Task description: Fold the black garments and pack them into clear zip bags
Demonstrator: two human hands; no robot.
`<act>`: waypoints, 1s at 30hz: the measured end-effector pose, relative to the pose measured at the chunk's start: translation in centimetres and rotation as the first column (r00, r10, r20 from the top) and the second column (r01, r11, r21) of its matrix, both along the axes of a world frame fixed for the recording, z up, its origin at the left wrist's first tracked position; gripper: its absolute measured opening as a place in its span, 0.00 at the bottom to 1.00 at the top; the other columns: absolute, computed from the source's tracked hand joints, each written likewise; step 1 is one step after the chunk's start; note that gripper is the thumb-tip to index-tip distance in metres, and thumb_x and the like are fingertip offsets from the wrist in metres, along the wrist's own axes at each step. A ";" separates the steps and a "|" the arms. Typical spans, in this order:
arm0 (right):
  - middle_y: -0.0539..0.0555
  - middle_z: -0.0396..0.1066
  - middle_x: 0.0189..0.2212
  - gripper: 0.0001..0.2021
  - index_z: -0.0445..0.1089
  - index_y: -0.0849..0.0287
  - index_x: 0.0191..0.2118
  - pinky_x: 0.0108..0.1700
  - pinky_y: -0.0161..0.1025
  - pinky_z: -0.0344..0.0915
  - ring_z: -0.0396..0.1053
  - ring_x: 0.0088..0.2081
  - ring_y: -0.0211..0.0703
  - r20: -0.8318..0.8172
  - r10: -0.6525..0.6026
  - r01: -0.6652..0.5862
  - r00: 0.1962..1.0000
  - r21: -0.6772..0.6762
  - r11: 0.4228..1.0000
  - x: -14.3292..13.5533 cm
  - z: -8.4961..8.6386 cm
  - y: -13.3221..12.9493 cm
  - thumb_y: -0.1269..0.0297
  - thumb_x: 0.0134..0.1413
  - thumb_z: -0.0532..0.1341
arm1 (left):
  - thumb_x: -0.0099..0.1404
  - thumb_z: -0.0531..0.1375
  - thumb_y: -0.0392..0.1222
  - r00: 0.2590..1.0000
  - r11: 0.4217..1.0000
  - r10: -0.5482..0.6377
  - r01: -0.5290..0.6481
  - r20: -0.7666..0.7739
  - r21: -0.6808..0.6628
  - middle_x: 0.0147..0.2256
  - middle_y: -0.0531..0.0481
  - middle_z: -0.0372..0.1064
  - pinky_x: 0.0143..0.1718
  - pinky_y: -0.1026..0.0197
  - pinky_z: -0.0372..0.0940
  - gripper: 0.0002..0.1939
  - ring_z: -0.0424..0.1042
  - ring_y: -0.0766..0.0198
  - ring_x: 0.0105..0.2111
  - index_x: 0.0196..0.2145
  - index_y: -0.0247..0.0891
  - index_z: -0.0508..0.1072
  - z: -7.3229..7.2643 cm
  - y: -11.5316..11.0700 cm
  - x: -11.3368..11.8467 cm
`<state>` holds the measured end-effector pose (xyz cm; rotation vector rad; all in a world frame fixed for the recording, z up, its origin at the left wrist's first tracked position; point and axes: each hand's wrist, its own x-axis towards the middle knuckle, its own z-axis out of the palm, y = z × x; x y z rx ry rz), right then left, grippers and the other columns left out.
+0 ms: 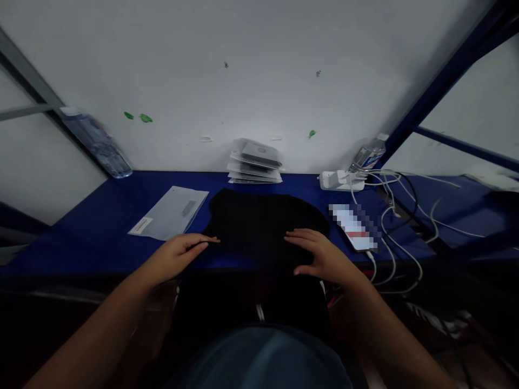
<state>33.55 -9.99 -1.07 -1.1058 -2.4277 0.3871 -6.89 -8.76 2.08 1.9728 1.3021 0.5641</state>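
Observation:
A black cloth-like item lies spread on the blue table, its near part running into the dark area at the table's front edge. My left hand is at its left edge, thumb and fingers pinched on the black material. On the right side of the same item rests my right hand, palm down, with the thumb held apart from the fingers. Left of the black item lies a flat translucent bag with a white label. The item's near edge is lost in shadow.
Stacked packets stand against the white wall. A phone lies at the right, plugged into a cable. Behind it are a power strip, tangled white cables and a bottle. A large bottle leans at the back left.

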 end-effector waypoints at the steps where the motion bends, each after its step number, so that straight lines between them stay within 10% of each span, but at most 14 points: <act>1: 0.59 0.69 0.62 0.30 0.68 0.51 0.62 0.64 0.61 0.61 0.65 0.63 0.58 0.015 -0.003 0.003 1.000 0.006 1.000 0.0 0.0 0.1 0.53 0.54 0.70 | 0.68 0.54 0.62 1.000 0.999 0.024 -0.023 0.016 -0.023 0.50 0.49 0.78 0.54 0.51 0.71 0.24 0.77 0.52 0.50 0.47 0.44 0.80 0.1 0.0 0.1; 7: 0.54 0.74 0.56 0.22 0.74 0.49 0.55 0.61 0.58 0.66 0.69 0.60 0.51 -0.039 -0.037 0.038 0.999 0.040 0.998 -0.2 -0.3 0.6 0.74 0.57 0.61 | 0.68 0.54 0.63 0.994 0.994 0.107 -0.108 -0.031 -0.029 0.33 0.52 0.78 0.38 0.58 0.73 0.24 0.77 0.57 0.35 0.38 0.42 0.78 0.4 0.6 0.3; 18: 0.55 0.79 0.43 0.11 0.75 0.53 0.47 0.50 0.47 0.71 0.76 0.47 0.48 -0.093 -0.154 0.157 0.984 0.027 0.987 0.5 1.8 0.2 0.69 0.63 0.59 | 0.68 0.55 0.62 0.999 0.999 0.040 -0.040 -0.007 0.004 0.41 0.49 0.79 0.42 0.59 0.71 0.23 0.77 0.56 0.40 0.41 0.43 0.79 1.9 -0.2 -0.5; 25: 0.55 0.78 0.35 0.09 0.74 0.56 0.38 0.38 0.40 0.64 0.75 0.38 0.48 0.166 -0.417 0.402 0.894 0.118 0.908 -1.3 6.4 5.9 0.59 0.66 0.58 | 0.68 0.52 0.57 0.949 0.970 0.167 -0.110 -0.267 0.215 0.33 0.52 0.77 0.35 0.60 0.65 0.19 0.74 0.58 0.33 0.36 0.42 0.77 5.5 6.1 1.3; 30: 0.58 0.78 0.39 0.12 0.74 0.57 0.41 0.38 0.41 0.62 0.74 0.40 0.50 0.353 -0.515 0.505 0.781 0.127 0.854 -3.0 6.4 10.6 0.56 0.68 0.56 | 0.67 0.54 0.49 0.838 0.934 0.300 -0.162 -0.456 0.318 0.41 0.47 0.79 0.41 0.57 0.66 0.16 0.76 0.53 0.42 0.41 0.42 0.79 5.5 11.8 3.6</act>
